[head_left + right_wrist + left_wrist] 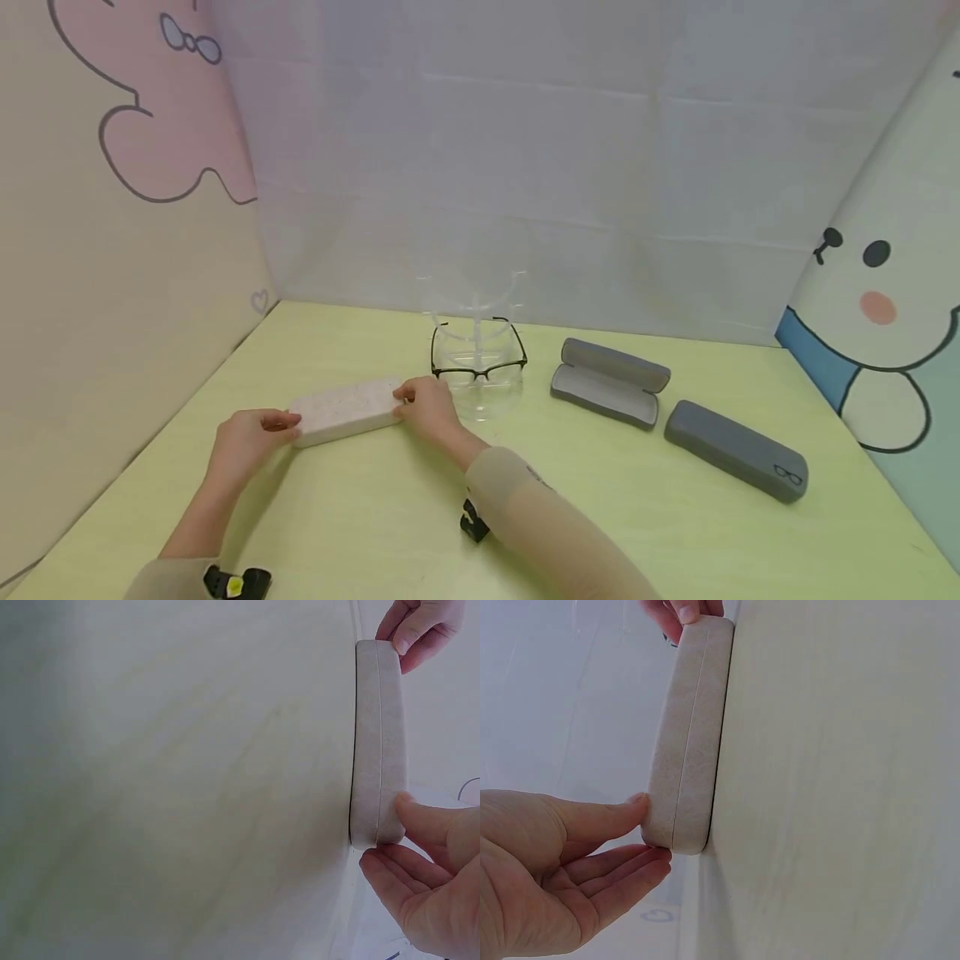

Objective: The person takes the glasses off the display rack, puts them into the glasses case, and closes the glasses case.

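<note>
A closed, pale pinkish glasses case (347, 410) lies on the table, its lid seam showing as a thin line along the side in both wrist views. My left hand (250, 440) pinches its left end, thumb on the lid and fingertips at the end below. At the opposite end my right hand (432, 411) pinches the case in the same way. Just behind the right hand, black-framed glasses (480, 372) rest on a clear display stand (477, 333). In the left wrist view the case (686, 742) stretches between both hands.
An open grey glasses case (607, 392) lies right of the stand. Beside it is a closed darker grey case (735, 450) with a glasses drawing on its lid. Fabric walls with cartoon figures surround the yellow-green table (360, 525).
</note>
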The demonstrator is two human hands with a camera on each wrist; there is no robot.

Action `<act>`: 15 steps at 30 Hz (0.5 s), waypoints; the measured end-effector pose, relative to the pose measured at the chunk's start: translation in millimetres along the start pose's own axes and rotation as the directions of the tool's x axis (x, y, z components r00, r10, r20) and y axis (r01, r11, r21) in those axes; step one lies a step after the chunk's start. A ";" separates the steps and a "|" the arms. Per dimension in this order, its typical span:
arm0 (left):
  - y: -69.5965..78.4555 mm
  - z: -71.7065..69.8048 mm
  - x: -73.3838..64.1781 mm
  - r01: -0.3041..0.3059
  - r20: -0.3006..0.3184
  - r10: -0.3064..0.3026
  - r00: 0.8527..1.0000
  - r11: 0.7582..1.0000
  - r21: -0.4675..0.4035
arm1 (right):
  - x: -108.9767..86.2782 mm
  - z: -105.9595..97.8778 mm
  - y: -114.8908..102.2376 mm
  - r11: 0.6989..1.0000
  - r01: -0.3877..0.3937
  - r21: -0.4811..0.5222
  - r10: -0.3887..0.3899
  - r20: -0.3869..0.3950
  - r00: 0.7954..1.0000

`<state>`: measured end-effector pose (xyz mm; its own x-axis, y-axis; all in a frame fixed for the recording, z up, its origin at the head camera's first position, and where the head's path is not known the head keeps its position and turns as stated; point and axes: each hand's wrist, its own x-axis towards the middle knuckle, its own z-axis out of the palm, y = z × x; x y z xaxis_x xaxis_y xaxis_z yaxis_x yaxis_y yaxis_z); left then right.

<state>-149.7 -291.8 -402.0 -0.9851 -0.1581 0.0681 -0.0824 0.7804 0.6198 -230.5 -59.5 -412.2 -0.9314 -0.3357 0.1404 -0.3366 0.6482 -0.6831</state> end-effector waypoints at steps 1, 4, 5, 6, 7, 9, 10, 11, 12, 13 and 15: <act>0.2 0.0 0.0 -0.004 -0.009 0.004 1.000 1.000 0.006 | 0.4 0.3 0.2 1.000 -0.009 0.007 0.009 0.002 1.000; -0.5 -1.2 0.8 -0.001 -0.024 0.001 1.000 1.000 0.017 | 2.2 1.5 -0.1 0.999 -0.022 0.028 0.021 0.008 1.000; -0.8 -1.6 1.2 0.002 -0.028 -0.001 1.000 1.000 0.019 | 2.8 1.9 -0.3 0.999 -0.025 0.034 0.024 0.006 1.000; -1.0 -1.8 1.7 0.005 -0.030 -0.004 1.000 1.000 0.019 | 3.3 2.3 -0.4 0.999 -0.028 0.040 0.028 0.004 1.000; -1.1 -1.6 1.9 0.006 -0.031 -0.006 0.999 1.000 0.020 | 3.5 2.8 -0.5 0.998 -0.030 0.048 0.030 0.002 1.000; -0.8 -0.5 1.0 0.014 -0.030 -0.013 0.999 1.000 0.022 | 3.2 3.8 -0.3 0.997 -0.033 0.068 0.033 -0.002 0.999; -0.7 0.4 0.1 0.019 -0.031 -0.018 0.999 1.000 0.024 | 2.7 4.4 -0.1 0.997 -0.029 0.075 0.029 -0.002 1.000; -0.5 1.2 -0.7 0.024 -0.034 -0.023 0.999 0.999 0.026 | 2.2 5.0 0.2 0.996 -0.024 0.083 0.024 -0.001 1.000; -0.4 2.0 -1.7 0.026 -0.036 -0.025 0.999 0.999 0.028 | 1.6 5.7 0.3 0.995 -0.023 0.096 0.023 0.001 1.000; -0.1 2.7 -2.5 0.028 -0.039 -0.026 0.999 0.999 0.031 | 0.9 6.3 0.4 0.994 -0.017 0.105 0.017 0.001 1.000; 0.7 3.6 -3.2 0.030 -0.043 -0.029 0.999 0.999 0.032 | 0.5 7.6 1.0 0.993 -0.008 0.121 0.009 -0.002 1.000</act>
<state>-147.1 -288.6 -404.6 -0.9749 -0.2063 0.0833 -0.1170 0.7940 0.5966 -230.2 -64.2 -418.3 -0.9346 -0.3287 0.1360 -0.3096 0.5635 -0.7659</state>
